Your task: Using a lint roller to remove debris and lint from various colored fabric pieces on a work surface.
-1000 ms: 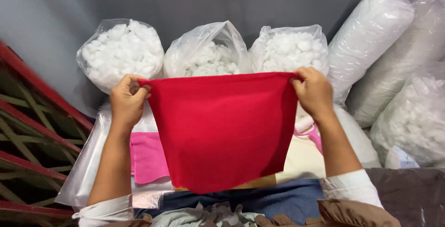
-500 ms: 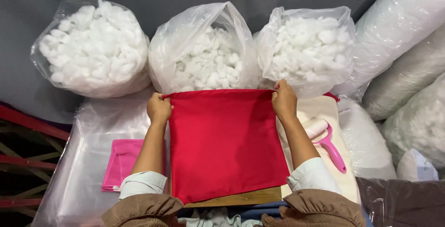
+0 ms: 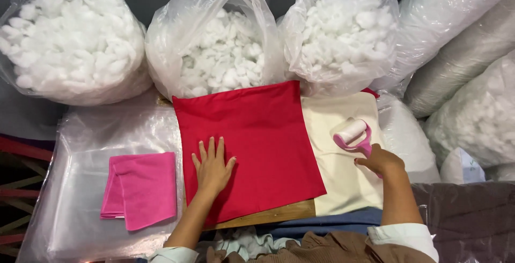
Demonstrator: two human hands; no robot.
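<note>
A square red cloth (image 3: 263, 134) lies flat on a wooden board (image 3: 279, 213) in front of me. My left hand (image 3: 213, 167) rests palm down on its lower left part, fingers spread. My right hand (image 3: 380, 161) grips the pink handle of a lint roller (image 3: 351, 133) whose white roll rests on a cream cloth (image 3: 343, 161) just right of the red one.
A folded pink cloth (image 3: 140, 189) lies on clear plastic sheeting (image 3: 86, 145) at the left. Three open plastic bags of white fibre filling (image 3: 225, 53) stand behind the board. Wrapped white rolls (image 3: 461, 37) lean at the right. A red metal frame (image 3: 16, 188) is at the far left.
The red cloth, earlier held up by its top corners with both hands, now lies flat. My left hand moved onto it and my right hand took hold of the lint roller.
</note>
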